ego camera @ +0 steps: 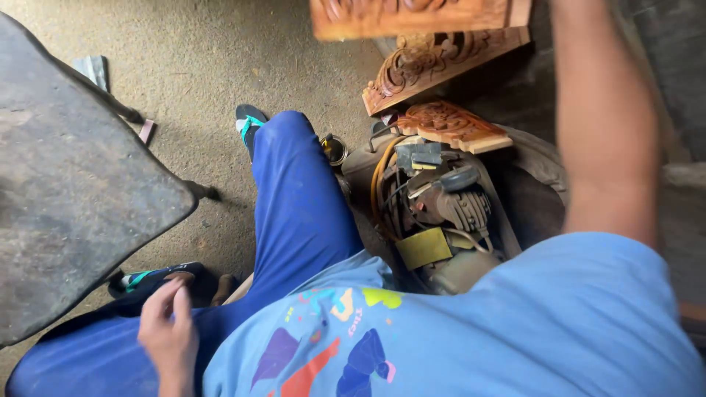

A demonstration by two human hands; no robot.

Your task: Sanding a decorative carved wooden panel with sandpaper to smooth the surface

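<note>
You have three carved wooden panels (412,16) (434,65) (452,125) ahead of you, one power tool (441,206) by your knee, two sandals (248,123) (158,278), and one dark table (66,184).

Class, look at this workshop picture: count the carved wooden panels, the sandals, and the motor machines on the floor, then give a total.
Carved wooden panels: 3
Sandals: 2
Motor machines: 1
Total: 6
</note>
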